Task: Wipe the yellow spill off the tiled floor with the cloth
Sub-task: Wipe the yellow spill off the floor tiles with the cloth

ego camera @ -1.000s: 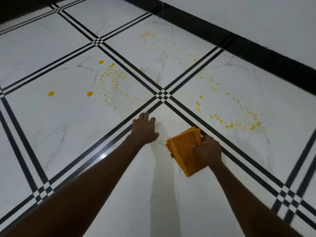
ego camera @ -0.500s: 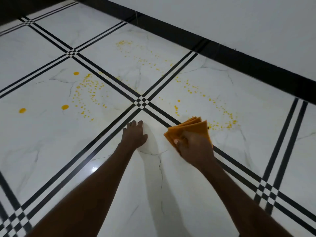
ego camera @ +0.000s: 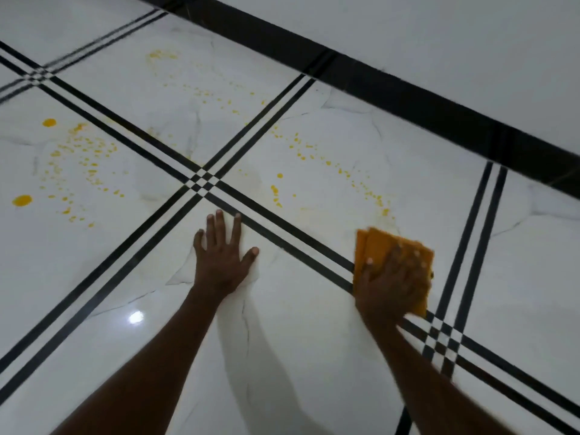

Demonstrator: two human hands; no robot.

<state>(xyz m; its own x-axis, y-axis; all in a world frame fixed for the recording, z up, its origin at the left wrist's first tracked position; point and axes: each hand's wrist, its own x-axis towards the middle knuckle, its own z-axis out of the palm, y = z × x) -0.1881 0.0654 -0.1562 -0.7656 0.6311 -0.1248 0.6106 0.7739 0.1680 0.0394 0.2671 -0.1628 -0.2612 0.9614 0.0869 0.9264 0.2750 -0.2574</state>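
Note:
A folded orange cloth (ego camera: pixel 376 243) lies flat on the white tiled floor (ego camera: pixel 282 356), and my right hand (ego camera: pixel 390 277) presses down on it with spread fingers. Just beyond the cloth, yellow spill drops (ego camera: pixel 361 183) trail across the right tile. More yellow droplets and two larger blobs (ego camera: pixel 75 164) cover the left tile, and a fainter scatter (ego camera: pixel 201 92) marks the far tile. My left hand (ego camera: pixel 221 259) rests flat on the floor near the black line crossing, fingers apart, holding nothing.
Double black lines (ego camera: pixel 201 180) cross the floor between tiles. A black skirting strip (ego camera: pixel 408 98) runs along the foot of a white wall (ego camera: pixel 439 36) at the upper right. A light glare (ego camera: pixel 136 317) shines on the near tile.
My right hand has slid the cloth to the right and now presses it flat near the end of the right trail, where the drops have thinned. The view has shifted right. My left hand stays planted.

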